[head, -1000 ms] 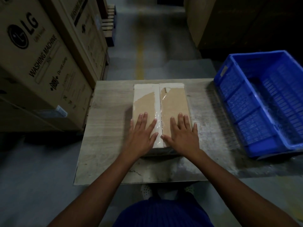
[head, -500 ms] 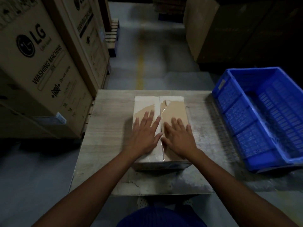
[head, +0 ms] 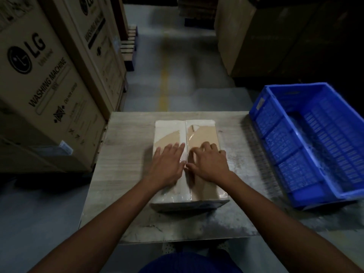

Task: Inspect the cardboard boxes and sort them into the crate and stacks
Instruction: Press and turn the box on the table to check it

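Observation:
A flat cardboard box (head: 204, 134) with a torn white top layer and a taped centre seam lies in the middle of the low table (head: 126, 146). My left hand (head: 167, 164) rests flat on the box's left flap, fingers spread. My right hand (head: 209, 163) sits on the right flap with its fingers curled at the seam tape; nothing is held in it. A blue plastic crate (head: 275, 134) stands on the table's right end, with only a clear plastic sheet visible inside.
Tall LG washing machine cartons (head: 45, 91) stand close along the left. Large dark cartons (head: 275, 36) fill the back right. A grey floor aisle with a yellow line (head: 164, 85) runs ahead between them. A wooden pallet (head: 129, 50) sits at the back left.
Both hands slid forward along the box top and drew closer to the seam. My right fingers went from flat to curled. The view tilted, so the box appears lower and nearer.

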A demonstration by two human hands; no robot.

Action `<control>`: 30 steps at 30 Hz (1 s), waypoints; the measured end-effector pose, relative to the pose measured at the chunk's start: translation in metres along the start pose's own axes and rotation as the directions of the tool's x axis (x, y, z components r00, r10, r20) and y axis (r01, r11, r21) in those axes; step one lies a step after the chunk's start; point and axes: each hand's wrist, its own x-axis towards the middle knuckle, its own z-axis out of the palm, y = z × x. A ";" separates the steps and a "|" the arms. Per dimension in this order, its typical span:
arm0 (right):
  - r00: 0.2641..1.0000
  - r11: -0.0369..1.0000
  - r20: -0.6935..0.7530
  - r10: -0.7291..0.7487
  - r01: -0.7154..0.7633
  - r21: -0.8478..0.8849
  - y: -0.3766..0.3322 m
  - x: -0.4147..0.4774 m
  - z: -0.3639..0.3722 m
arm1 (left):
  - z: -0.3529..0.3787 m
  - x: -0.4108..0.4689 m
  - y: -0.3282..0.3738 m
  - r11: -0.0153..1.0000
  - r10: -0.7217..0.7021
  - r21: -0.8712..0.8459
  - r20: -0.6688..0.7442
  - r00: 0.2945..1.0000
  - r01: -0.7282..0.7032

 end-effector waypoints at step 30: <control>0.984 0.985 -0.041 -0.171 0.172 0.022 0.017 0.075 -0.011 | -0.022 0.089 -0.039 0.979 0.079 0.188 -0.017 0.997 -0.074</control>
